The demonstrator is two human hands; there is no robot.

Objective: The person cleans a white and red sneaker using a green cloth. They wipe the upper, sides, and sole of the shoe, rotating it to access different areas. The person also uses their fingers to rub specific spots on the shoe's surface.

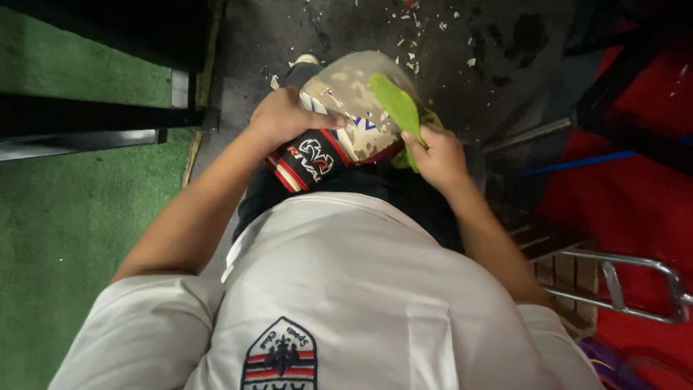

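Two hands in view, left hand and right hand; one boxing glove, worn and flaking, with one black, red and white cuff; one green cloth; one white shirt with one crest patch; one shoe tip; many small white flakes on the floor, too scattered to count; one chrome tube frame; one blue rod; one green mat; two dark bars across it.
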